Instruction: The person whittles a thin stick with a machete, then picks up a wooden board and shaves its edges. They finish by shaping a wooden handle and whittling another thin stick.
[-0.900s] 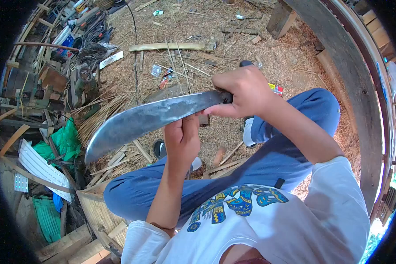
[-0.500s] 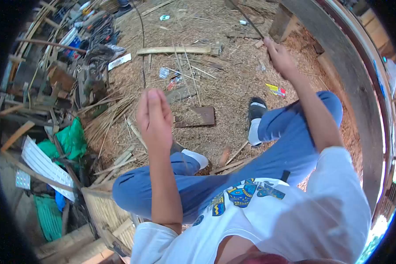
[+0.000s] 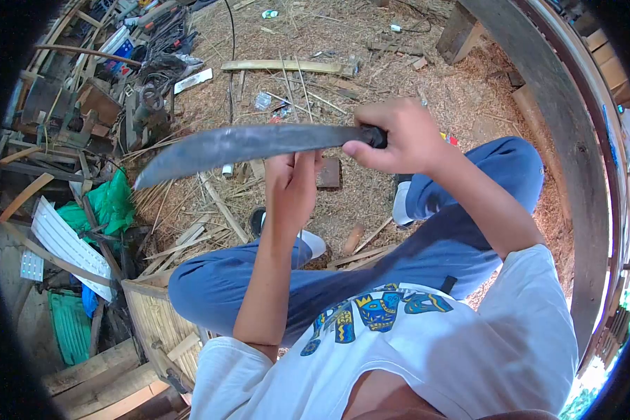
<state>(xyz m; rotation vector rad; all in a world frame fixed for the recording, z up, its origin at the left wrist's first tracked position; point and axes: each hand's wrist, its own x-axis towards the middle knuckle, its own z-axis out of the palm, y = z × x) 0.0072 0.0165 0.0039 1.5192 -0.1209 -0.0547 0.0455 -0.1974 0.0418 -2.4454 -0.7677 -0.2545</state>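
In my right hand [image 3: 402, 136] is a machete [image 3: 252, 143], its dark handle inside my closed fingers. The broad, worn blade stretches left across the view and ends in a curved tip. My left hand [image 3: 292, 185] is closed just under the middle of the blade, fingertips right at its lower edge. The blade hides part of those fingers, and I cannot tell what they hold. Both hands are above my legs in blue trousers [image 3: 462, 203], as I sit with knees apart.
Shavings cover the ground, with a flat wooden strip [image 3: 287, 66] and a brown board piece [image 3: 329, 173] on it. Scrap wood and a green plastic bag [image 3: 105, 206] crowd the left. A bamboo-topped bench [image 3: 157, 315] is by my left knee. A thick beam [image 3: 574, 147] runs along the right.
My right hand has come down and inward, swinging the machete from pointing away to lying across the view. My left hand has moved right, under the blade.
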